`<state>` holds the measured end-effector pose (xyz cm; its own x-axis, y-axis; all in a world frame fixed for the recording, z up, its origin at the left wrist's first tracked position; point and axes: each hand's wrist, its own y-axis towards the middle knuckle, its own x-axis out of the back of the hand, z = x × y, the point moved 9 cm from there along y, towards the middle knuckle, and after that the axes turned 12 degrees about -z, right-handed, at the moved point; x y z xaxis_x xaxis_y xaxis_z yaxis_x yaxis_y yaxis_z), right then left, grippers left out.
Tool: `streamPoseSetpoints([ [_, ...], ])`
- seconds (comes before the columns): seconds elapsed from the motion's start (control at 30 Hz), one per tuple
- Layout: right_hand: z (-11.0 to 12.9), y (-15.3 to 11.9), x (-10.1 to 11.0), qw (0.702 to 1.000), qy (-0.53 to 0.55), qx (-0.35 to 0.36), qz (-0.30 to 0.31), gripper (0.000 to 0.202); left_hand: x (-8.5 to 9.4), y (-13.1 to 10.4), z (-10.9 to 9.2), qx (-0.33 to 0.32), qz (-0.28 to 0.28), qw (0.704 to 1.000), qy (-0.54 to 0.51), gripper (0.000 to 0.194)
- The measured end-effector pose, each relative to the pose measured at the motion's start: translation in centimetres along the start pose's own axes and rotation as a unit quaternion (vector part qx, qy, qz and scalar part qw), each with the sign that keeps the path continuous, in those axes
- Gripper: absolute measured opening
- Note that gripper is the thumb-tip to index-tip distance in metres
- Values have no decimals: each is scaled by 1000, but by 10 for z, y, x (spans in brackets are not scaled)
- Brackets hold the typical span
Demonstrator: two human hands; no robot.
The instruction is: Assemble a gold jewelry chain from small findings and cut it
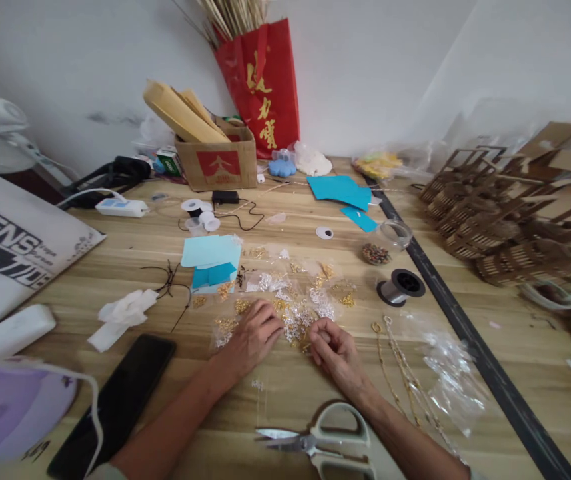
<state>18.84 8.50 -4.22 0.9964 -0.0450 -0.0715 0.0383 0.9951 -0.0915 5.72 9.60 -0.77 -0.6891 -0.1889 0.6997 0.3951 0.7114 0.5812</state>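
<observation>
— Silver and gold: small metal pieces (299, 323) heap on the wood-grain table (190, 407), between the two hands. Your reading of the left hand?

— Left hand (261, 327): palm down, fingers bent, fingertips at the heap's left edge. Grip: cannot tell; the fingers hide what lies under them.

— And the right?

— Right hand (334, 347): curled, thumb and forefinger drawn close at the heap's right edge, beside a few gold bits. Whether anything is pinched there, I cannot tell.

— Nearer the person?

— Scissors (315, 443), pale handles, blades slightly parted, lying below the right hand. Black phone (115, 407) beside the left forearm.

— Right of the right hand?

— Thin chains (405, 373), gold and silver, laid lengthwise; clear plastic bags (452, 380) just beyond them. Farther back, a spool (401, 288) of grey wire and, behind it, a clear jar (378, 252) of mixed beads.

— Behind the left hand?

— Light-blue cards (210, 252), overlapping darker blue ones (215, 275).
</observation>
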Motion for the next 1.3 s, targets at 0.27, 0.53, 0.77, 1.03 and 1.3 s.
streamPoseSetpoints([
  [0.27,-1,0,-1,1000,-2,-2,1,38,11,3,10,33,-68,995,-70,12],
  [0.53,1,0,-1,1000,7,1,4,37,0,0,2,7,-6,1000,-15,10],
  [0.77,1,0,-1,1000,-1,4,2,37,3,1,7,19,-40,998,-48,14],
  [1.03,-1,-1,-1,1000,-6,2,8,35,13,5,8,46,-80,994,-65,13],
  [1.3,0,-1,-1,1000,-5,-4,4,36,17,4,13,43,-106,993,-41,13],
])
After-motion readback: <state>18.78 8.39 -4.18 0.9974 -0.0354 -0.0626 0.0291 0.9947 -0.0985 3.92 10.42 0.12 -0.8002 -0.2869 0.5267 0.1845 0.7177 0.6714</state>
